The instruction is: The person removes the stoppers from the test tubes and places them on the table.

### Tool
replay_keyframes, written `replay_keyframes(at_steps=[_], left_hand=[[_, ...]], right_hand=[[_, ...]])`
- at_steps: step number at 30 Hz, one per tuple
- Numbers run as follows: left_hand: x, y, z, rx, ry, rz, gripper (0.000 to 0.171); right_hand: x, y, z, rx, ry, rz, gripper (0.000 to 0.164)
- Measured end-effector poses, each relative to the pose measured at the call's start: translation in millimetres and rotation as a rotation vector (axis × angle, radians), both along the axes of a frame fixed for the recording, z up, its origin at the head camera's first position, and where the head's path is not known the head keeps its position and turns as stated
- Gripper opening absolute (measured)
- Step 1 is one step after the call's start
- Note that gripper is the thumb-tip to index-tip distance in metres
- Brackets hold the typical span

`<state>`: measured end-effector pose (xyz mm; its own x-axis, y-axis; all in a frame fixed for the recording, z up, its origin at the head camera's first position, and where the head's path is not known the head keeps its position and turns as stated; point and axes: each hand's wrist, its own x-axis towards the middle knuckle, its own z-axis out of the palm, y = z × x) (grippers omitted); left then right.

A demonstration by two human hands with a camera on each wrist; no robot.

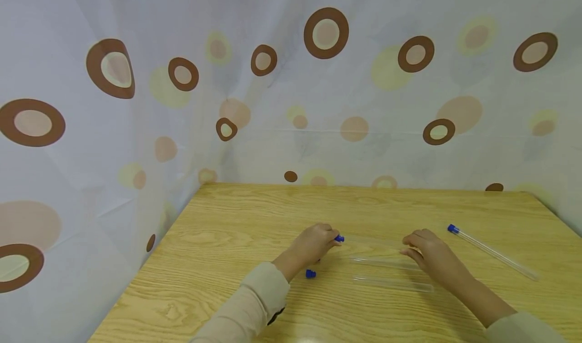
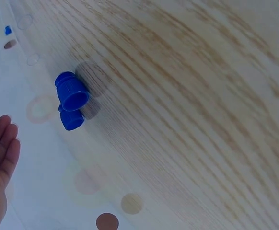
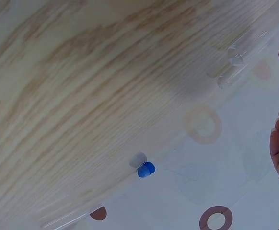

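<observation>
In the head view, my left hand pinches a blue cap between thumb and fingers. My right hand grips the right end of a clear tube, whose left end reaches the cap; I cannot tell whether the cap is in the tube. Nearer me, two more clear tubes lie side by side on the table. A loose blue cap sits below my left hand. The left wrist view shows a pair of loose blue caps close together, and my left hand's curled fingers at the edge.
To the right, a clear tube with a blue cap on its far end lies slanted on the wooden table. A white cloth with brown and yellow circles hangs behind the table and along its left side.
</observation>
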<state>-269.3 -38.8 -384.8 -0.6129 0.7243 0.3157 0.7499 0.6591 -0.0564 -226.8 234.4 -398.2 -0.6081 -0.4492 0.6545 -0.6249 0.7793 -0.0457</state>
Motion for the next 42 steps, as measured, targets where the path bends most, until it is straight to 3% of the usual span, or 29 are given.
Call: replay_keyframes(at_steps=[16,27,34,42], left_hand=[[0.3,-1.1,1.4,-0.007,-0.03,0.026,0.026],[-3.3,-0.1,2.5,0.046,-0.245,0.041,0.024],[-4.7,-0.1,2.5,0.085,-0.308,0.032,0.026],[-5.2,-1.1,1.4,0.079,-0.314,0.033,0.025]], right_hand=[[-1.7,0.2,0.5,0.015,0.075,-0.001,0.031],[-3.4,2.8,-0.2,-0.005,0.121,0.03,0.02],[-4.9,2.2,0.9,-0.039,0.149,0.054,0.058],[-5.4,0.6,-0.1,-0.049,0.171,0.074,0.061]])
